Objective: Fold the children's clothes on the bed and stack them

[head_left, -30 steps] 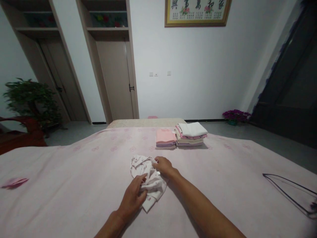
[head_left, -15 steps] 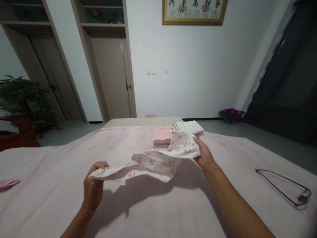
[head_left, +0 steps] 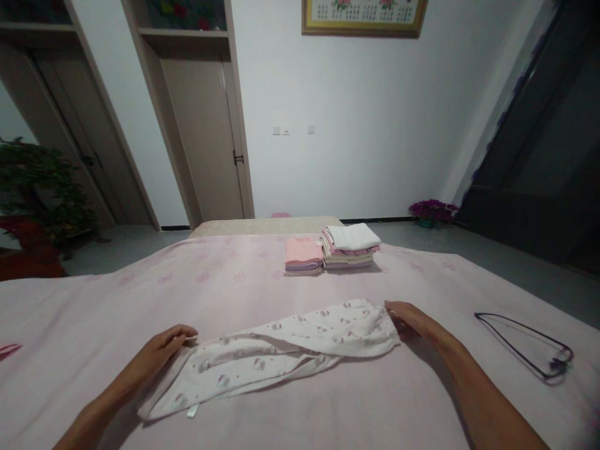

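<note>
Both my grips are wide and flat, closed on nothing. My left hand point(head_left: 159, 350) lays its fingertips on one end of the white printed garment point(head_left: 281, 353), and my right hand point(head_left: 410, 319) rests at the other end. Between them it lies stretched along the bed point(head_left: 234, 281), probably pinned this way to keep it smooth. Beyond my right grip sit a pink folded stack point(head_left: 302, 255) and a white-topped stack point(head_left: 350, 245), side by side. A wire hanger point(head_left: 525, 344) lies further right. No container shows.

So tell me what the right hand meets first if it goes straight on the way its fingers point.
The white printed cloth garment: the right hand lies at its end, fingertips pointing left along it and apparently touching its edge.
</note>
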Motion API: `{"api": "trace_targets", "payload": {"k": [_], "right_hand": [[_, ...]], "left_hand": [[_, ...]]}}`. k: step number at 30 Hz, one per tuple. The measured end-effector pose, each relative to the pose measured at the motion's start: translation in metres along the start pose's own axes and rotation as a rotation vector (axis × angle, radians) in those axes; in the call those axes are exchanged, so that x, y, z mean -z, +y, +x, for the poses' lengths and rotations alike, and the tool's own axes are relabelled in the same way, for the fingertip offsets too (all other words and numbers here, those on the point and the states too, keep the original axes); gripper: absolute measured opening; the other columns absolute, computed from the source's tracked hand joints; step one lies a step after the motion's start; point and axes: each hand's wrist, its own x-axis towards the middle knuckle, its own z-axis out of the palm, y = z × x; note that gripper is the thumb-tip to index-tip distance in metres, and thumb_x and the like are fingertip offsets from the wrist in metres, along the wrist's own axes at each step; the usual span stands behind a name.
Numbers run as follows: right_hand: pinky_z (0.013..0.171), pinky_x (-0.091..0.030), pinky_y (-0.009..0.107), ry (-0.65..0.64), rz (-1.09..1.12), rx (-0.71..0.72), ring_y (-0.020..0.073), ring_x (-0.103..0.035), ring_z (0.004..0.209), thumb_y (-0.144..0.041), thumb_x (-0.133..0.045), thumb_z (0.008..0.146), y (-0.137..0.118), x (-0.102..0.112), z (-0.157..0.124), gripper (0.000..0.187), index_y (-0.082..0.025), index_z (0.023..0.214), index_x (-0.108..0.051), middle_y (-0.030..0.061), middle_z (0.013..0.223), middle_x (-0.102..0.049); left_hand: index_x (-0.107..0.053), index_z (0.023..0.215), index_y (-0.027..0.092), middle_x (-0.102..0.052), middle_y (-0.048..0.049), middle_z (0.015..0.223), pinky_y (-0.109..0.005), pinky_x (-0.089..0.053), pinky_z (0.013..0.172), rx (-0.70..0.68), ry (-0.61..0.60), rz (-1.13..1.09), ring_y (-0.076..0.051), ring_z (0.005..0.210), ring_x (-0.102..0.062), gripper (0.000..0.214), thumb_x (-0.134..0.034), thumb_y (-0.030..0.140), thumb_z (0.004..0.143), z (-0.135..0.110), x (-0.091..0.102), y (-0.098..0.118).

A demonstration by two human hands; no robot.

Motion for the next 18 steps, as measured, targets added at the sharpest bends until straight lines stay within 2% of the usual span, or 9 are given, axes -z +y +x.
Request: {"api": "trace_targets", "payload": {"k": [2,4,7,9,11,14,16,18], "right_hand": [[0.056,-0.051,0.032,-0.023,-0.035,-0.024,0.0236,-0.066,0.061,-0.04,-0.078,0.063,-0.008,-0.003,0.004,0.025,-0.018,0.074,-0.071,0.0091,0.064,-0.07],[0.062,-0.053,0.034,0.008,-0.065,0.024,0.0273,-0.069,0.074,-0.031,-0.081,0.058,-0.011,-0.008,0.005,0.025,-0.019,0.078,-0.072,0.0115,0.078,-0.074],[0.072,-0.055,0.034,0.036,-0.066,0.117,0.0284,-0.07,0.088,-0.016,-0.077,0.052,-0.011,-0.021,0.001,0.033,-0.02,0.085,-0.073,0.0109,0.093,-0.076],[0.07,-0.056,0.032,0.028,0.014,0.132,0.0253,-0.07,0.085,-0.015,-0.072,0.054,-0.011,-0.029,-0.003,0.044,-0.019,0.098,-0.072,0.0092,0.095,-0.075],[0.063,-0.055,0.029,0.043,0.146,0.119,0.0218,-0.07,0.074,-0.018,-0.07,0.058,-0.015,-0.034,-0.007,0.055,-0.018,0.113,-0.068,0.0081,0.094,-0.075],[0.055,-0.052,0.027,0.079,0.308,0.114,0.0194,-0.068,0.065,-0.018,-0.069,0.06,-0.027,-0.031,-0.012,0.065,-0.018,0.124,-0.061,0.0082,0.095,-0.075],[0.055,-0.052,0.027,0.057,0.352,0.105,0.0198,-0.069,0.068,-0.015,-0.068,0.058,-0.032,-0.025,-0.015,0.066,-0.019,0.124,-0.061,0.009,0.1,-0.075],[0.062,-0.054,0.029,-0.037,0.333,0.063,0.022,-0.071,0.076,-0.016,-0.068,0.059,-0.029,-0.016,-0.017,0.064,-0.019,0.122,-0.062,0.0102,0.104,-0.074]], "left_hand": [[-0.07,0.114,0.023,-0.073,-0.0098,0.112,-0.04,-0.051,0.096,0.051,-0.006,0.038,-0.031,0.108,-0.067,0.055,-0.066,0.056,0.07,0.0,-0.005,-0.001],[-0.067,0.122,0.024,-0.072,-0.0088,0.116,-0.037,-0.051,0.094,0.034,-0.051,0.136,-0.03,0.108,-0.066,0.062,-0.072,0.046,0.064,-0.004,-0.015,-0.001],[-0.073,0.099,0.027,-0.073,-0.0031,0.098,-0.032,-0.052,0.083,-0.027,-0.103,0.309,-0.027,0.095,-0.068,0.034,-0.063,0.032,0.066,-0.013,-0.032,0.007],[-0.07,0.083,0.026,-0.07,-0.0014,0.084,-0.029,-0.05,0.074,-0.06,-0.057,0.376,-0.024,0.083,-0.067,0.019,-0.056,0.03,0.071,-0.016,-0.036,0.017],[-0.067,0.084,0.026,-0.068,-0.002,0.085,-0.029,-0.048,0.072,-0.119,0.086,0.418,-0.024,0.082,-0.065,0.018,-0.053,0.034,0.076,-0.014,-0.029,0.028],[-0.066,0.094,0.025,-0.068,-0.0052,0.098,-0.03,-0.049,0.079,-0.21,0.34,0.489,-0.026,0.092,-0.064,0.023,-0.052,0.038,0.079,-0.005,-0.006,0.037],[-0.066,0.095,0.025,-0.068,-0.0067,0.106,-0.032,-0.048,0.088,-0.252,0.396,0.509,-0.028,0.102,-0.062,0.024,-0.054,0.036,0.076,0.002,0.011,0.034],[-0.067,0.097,0.026,-0.069,-0.0068,0.11,-0.033,-0.048,0.092,-0.246,0.338,0.47,-0.029,0.108,-0.062,0.029,-0.057,0.035,0.071,0.006,0.025,0.023]]}}
